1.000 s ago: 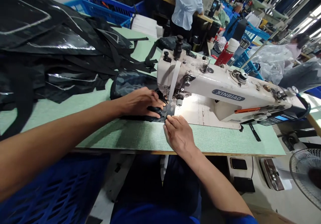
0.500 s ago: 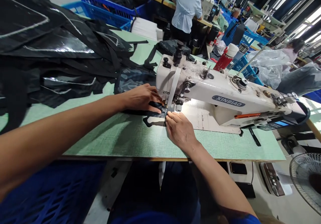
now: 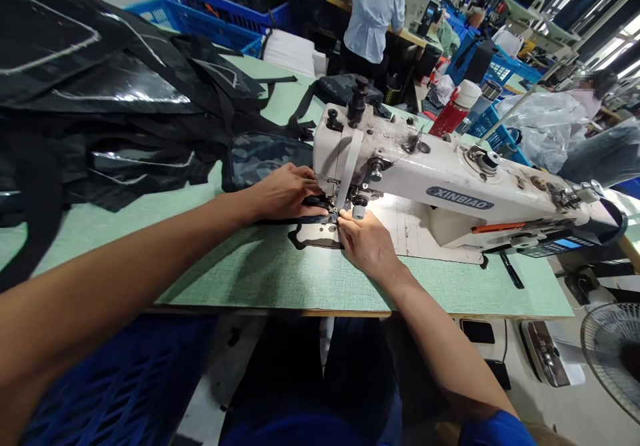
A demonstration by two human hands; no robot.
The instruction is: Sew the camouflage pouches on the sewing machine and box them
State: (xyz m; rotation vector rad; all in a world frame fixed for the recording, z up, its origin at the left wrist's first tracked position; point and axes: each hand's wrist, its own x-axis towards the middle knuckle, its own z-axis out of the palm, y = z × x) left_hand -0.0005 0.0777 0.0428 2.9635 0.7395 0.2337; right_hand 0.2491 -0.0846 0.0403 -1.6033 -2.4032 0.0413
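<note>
A white sewing machine (image 3: 405, 159) stands on the green table, its needle end over a dark camouflage fabric piece (image 3: 265, 156). My left hand (image 3: 287, 194) lies on this fabric just left of the presser foot, gripping a folded part with the thumb in front and the fingers behind. My right hand (image 3: 369, 241) is right of the needle, fingers bent together and fingertips at the fabric's near edge. The pinched edge is small and partly covered by the fingers. In front of the needle, part of the metal plate (image 3: 315, 236) shows bare.
A pile of black bags and straps (image 3: 120, 93) covers the table's left side. Blue baskets (image 3: 200, 23) stand behind it. A red bottle (image 3: 455, 107) is behind the machine; a black pen (image 3: 511, 271) lies at right. A co-worker (image 3: 373, 13) sits at another table.
The fabric edge between my hands has shifted back, baring more of the metal plate. My right hand has moved slightly back at the needle. My left hand keeps its hold.
</note>
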